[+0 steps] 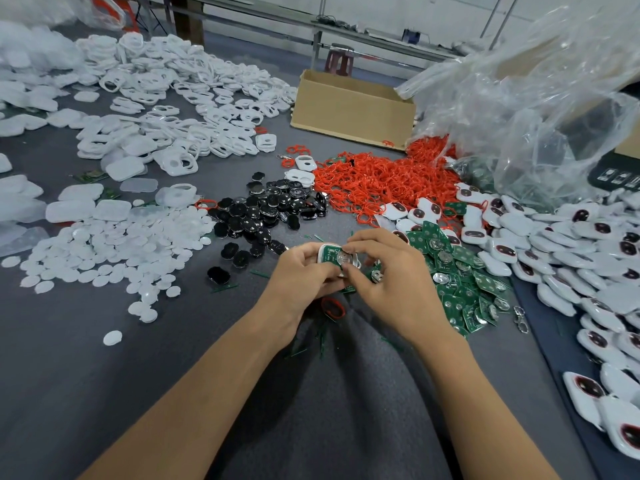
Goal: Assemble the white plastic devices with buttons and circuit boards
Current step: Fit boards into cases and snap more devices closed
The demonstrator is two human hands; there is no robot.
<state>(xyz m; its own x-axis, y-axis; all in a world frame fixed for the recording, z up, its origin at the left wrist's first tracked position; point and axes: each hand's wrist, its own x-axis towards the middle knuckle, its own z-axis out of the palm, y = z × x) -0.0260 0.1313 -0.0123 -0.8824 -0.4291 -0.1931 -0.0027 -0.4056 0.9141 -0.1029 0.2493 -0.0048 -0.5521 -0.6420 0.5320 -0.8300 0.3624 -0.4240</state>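
Head view: left hand (pixel 304 271) grips white casing (pixel 325 255); right hand (pixel 384 271) fingers pinch its circuit board (pixel 331 257).

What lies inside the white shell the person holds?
A green board with a round metal disc. Fingers cover the shell's right end; anything under the board is hidden.
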